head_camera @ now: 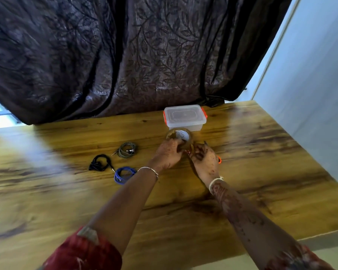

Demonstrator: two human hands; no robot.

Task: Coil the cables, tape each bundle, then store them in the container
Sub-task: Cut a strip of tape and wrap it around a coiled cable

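Note:
My left hand (169, 153) grips a roll of brown tape (179, 135) held just above the table, fingers hooked into its core. My right hand (204, 159) pinches something small right beside the roll; I cannot tell whether it is the tape's end. A bit of orange cable (219, 159) shows behind that hand. Three coiled cables lie on the table to the left: a grey one (126, 150), a black one (99, 162) and a blue one (123, 174). A clear plastic container (184, 117) with orange clips and its lid on stands behind the tape.
The wooden table (261, 162) runs wide to both sides. A dark patterned curtain (125, 55) hangs behind its far edge. A pale wall (310, 94) borders the right side, and the table's near right corner ends by my right forearm.

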